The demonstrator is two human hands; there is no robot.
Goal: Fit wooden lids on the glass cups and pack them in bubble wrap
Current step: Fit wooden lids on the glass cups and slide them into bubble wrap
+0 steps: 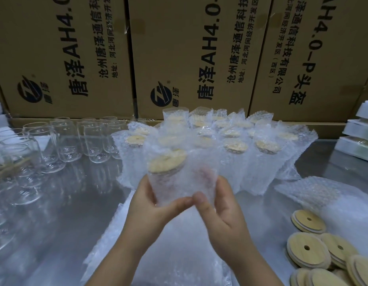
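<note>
Step in hand: packing. 1 cup [180, 183] with its wooden lid [167, 161] already fitted sits inside a bubble wrap bag [191, 162], held up over the metal table [65, 215].

Position of the cup: in the air, tilted with the lid towards the left, just in front of the group of wrapped cups [234, 149].

Left hand [150, 205]: fingers curled round the lower left side of the bag, thumb pressed across its front; it grips the bagged cup.

Right hand [222, 209]: wrapped round the lower right side of the bag, thumb close beside the left thumb; it also grips the bagged cup.

Bag mouth: stands open above the lid; whether the bottom is fully seated cannot be told through the wrap and blur.

Next move (judgement): settle the cup to the bottom of the bag, then stand it upright beside the wrapped cups, set down gently because it is glass.

Work remaining (judgement): several bare glass cups [65, 139] stand at the left, well apart from the loose lids [308, 247] at the lower right.

Supply: a pile of bubble wrap [323, 195] lies near the loose lids; cardboard boxes [189, 58] close the back.
</note>
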